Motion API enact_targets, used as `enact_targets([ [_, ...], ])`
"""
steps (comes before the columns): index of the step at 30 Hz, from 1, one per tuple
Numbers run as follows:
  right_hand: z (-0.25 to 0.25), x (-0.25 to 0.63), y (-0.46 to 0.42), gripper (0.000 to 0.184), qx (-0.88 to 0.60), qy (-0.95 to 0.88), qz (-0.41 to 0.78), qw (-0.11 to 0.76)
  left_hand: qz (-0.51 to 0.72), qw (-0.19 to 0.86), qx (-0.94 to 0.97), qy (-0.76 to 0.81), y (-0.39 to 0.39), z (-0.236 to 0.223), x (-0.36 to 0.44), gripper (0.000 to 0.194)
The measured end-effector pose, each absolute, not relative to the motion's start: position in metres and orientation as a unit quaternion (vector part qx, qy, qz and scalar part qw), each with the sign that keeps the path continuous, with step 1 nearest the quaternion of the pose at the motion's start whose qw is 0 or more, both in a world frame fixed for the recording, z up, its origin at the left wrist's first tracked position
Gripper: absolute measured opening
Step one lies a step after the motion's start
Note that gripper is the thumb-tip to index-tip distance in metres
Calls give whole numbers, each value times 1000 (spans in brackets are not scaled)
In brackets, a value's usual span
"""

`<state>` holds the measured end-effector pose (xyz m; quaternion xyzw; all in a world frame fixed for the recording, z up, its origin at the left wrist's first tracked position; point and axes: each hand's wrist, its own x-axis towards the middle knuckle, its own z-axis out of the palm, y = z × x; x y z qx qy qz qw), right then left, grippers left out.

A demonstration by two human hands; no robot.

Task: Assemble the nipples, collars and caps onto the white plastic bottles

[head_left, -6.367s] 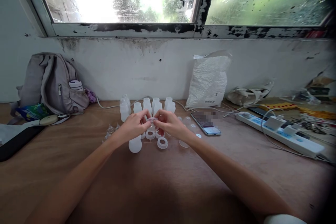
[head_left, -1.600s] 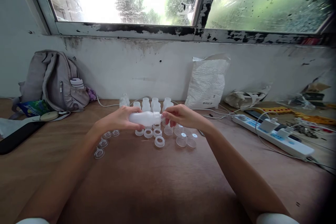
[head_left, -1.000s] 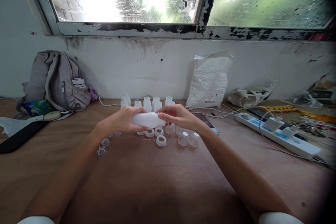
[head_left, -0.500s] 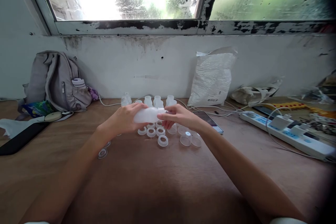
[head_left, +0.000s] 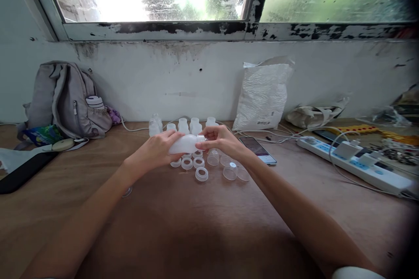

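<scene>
A translucent white plastic bottle lies sideways in the air above the table, its neck toward the right. My left hand is wrapped round the body of it. At the neck end, the fingers of my right hand grip the clear ring-like collar. Beneath and in front are several translucent rings. Several clear caps sit to the right, partly behind my right wrist. Behind my hands stand several similar white bottles, and clear pieces stand at their left.
A grey backpack leans on the wall at left, near a black flat case. On the right are a phone, a white plastic package, cables and a power strip. Clear discs lie beside my left forearm.
My right hand's fingers have shifted their grip round the collar at the bottle neck. The bottle stays held sideways in about the same place. The view has moved slightly.
</scene>
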<state>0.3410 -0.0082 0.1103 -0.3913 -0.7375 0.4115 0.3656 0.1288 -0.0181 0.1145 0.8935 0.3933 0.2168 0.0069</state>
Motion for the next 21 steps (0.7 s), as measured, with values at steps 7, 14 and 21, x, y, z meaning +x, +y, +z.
enact_targets([
  [7,121,344,-9,32,-318,-690,476,443,278,398,790,374,-22,115,143,43],
  [14,122,323,-30,51,-221,-657,590,413,228,744,598,190,-35,90,162,41],
  [21,108,303,-45,12,-245,-596,634,428,214,742,592,231,-51,72,182,15],
])
